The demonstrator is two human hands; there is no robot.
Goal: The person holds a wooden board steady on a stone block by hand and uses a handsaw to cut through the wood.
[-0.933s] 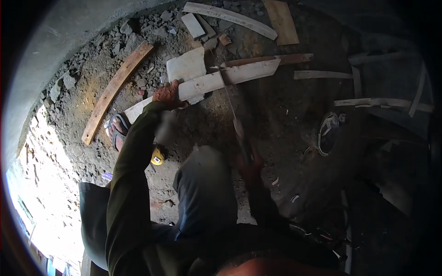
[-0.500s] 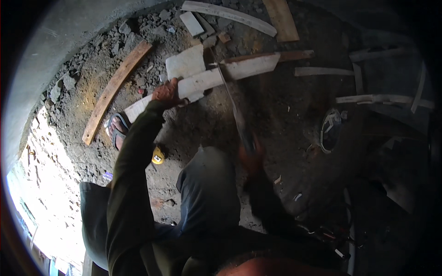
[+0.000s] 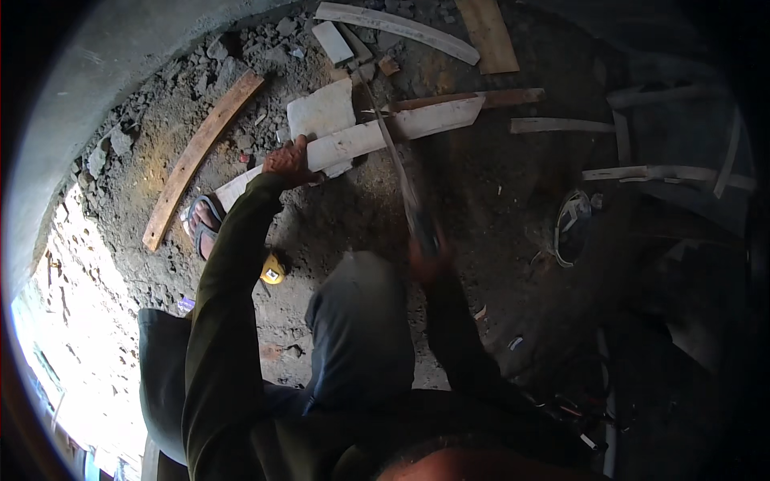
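Note:
A pale wooden plank (image 3: 437, 120) lies slanted across the ground, with its lower left end at my sandalled foot (image 3: 205, 220). My left hand (image 3: 289, 163) is closed over the plank, pressing it from above. A handsaw (image 3: 395, 156) crosses the plank to the right of that hand, its blade at the wood and its tip past the far edge. My right hand (image 3: 431, 260), somewhat blurred, is wrapped round the saw's dark handle. Under the plank sits a light flat block (image 3: 321, 111), partly covered by it.
A brown board (image 3: 200, 160) lies at the left, and a reddish strip (image 3: 513, 97) behind the plank. More timber (image 3: 489, 36) is at the back. A yellow tape measure (image 3: 273, 270) rests near my left forearm. Rubble (image 3: 120, 143) lines the wall; a clear container (image 3: 573, 228) stands right.
My right hand has pushed the saw slightly forward and left, so its tip reaches farther past the plank. My left hand stays on the plank.

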